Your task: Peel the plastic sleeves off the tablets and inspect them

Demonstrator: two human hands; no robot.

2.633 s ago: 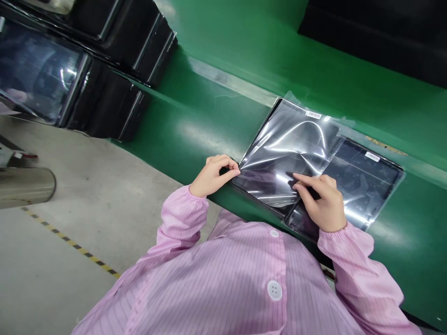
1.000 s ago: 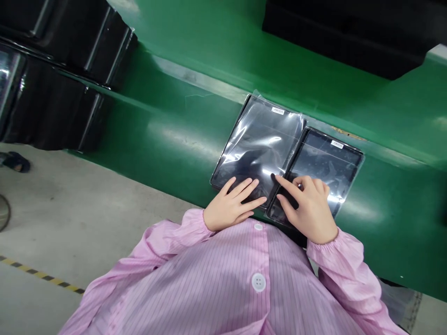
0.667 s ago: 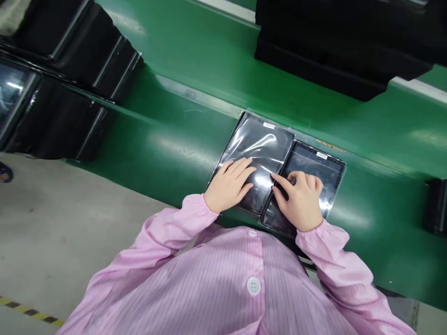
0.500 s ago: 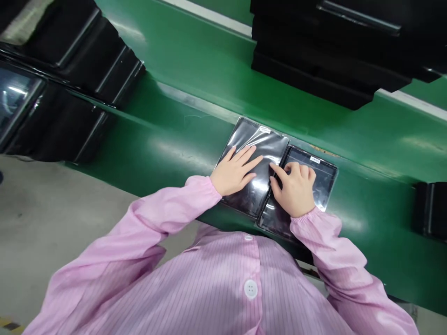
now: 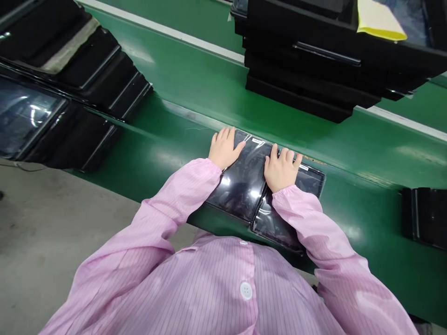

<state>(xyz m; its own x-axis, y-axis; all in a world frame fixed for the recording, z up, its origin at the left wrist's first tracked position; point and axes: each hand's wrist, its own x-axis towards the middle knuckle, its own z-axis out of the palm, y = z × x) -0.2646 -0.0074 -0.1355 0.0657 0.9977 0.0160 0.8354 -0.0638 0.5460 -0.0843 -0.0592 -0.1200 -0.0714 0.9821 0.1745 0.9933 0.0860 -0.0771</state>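
Two flat black panels with glossy film lie side by side on the green bench in front of me. The left panel (image 5: 240,190) has a small white label near its far edge. The right panel (image 5: 275,223) also carries a white label and is partly covered by my right forearm. My left hand (image 5: 224,149) rests at the left panel's far left corner, fingers stretched, thumb over its surface. My right hand (image 5: 282,170) lies palm down, fingers apart, across the seam near both panels' far edges. Both hands are open; their palms are hidden.
Stacked black trays (image 5: 101,70) stand on the left, some with glossy panels. A taller stack of black trays (image 5: 300,79) stands at the back right, with a yellow-edged sheet (image 5: 380,21) on top. Another black stack (image 5: 426,216) sits at the far right. The green bench (image 5: 167,153) has a raised ledge behind the panels.
My left hand has moved from the left panel's middle to its far left corner. My right hand has moved left and away from me, its curled fingers now straightened over the seam.
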